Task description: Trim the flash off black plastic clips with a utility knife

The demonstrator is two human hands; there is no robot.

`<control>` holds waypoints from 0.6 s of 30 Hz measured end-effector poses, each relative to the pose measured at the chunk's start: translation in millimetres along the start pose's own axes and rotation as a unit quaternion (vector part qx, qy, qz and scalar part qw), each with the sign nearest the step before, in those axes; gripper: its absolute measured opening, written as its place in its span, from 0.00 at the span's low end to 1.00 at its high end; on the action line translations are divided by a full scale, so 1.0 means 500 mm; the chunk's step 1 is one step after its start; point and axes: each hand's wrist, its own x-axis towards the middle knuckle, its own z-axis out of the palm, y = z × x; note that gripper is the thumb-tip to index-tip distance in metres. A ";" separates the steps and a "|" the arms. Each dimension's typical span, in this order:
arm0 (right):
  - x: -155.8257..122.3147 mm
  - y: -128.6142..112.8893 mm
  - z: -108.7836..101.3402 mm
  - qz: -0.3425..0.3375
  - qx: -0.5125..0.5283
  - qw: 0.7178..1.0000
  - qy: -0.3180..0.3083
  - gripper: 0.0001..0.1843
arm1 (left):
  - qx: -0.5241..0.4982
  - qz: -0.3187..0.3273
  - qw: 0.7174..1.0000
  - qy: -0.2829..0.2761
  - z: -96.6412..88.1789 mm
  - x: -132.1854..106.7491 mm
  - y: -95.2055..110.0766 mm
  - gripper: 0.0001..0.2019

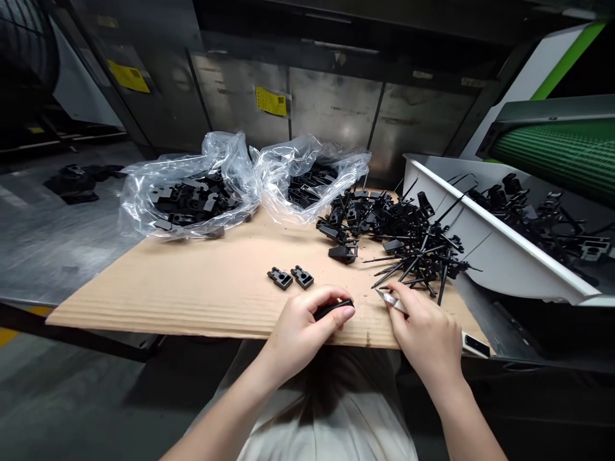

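Note:
Near the front edge of the cardboard sheet, my left hand is closed around a black plastic part, most of it hidden by the fingers. My right hand grips a small knife, its pale blade pointing left toward the part but apart from it. Two black plastic pieces lie side by side on the cardboard just beyond my left hand. Past my right hand spreads a heap of black plastic parts on thin sprues.
Two clear plastic bags of black parts stand at the back. A white bin of black mouldings is at right, beneath a green conveyor roller. More black pieces lie on the metal table at left. A small white-and-black object sits by my right wrist.

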 end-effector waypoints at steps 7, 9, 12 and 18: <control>0.003 0.005 -0.020 0.000 0.096 0.994 -0.051 0.17 | 0.033 0.019 0.999 -0.001 0.000 -0.004 0.001 0.04; 0.004 0.005 -0.042 -0.015 0.153 0.986 -0.070 0.17 | 0.030 0.014 0.999 -0.004 -0.001 -0.007 0.004 0.04; -0.002 0.002 -0.069 -0.023 0.226 0.972 -0.067 0.12 | 0.019 0.004 1.000 -0.004 -0.003 -0.009 0.006 0.04; -0.029 -0.028 -0.073 -0.049 0.377 0.923 -0.051 0.11 | -0.015 -0.012 1.000 0.003 -0.008 -0.008 0.004 0.03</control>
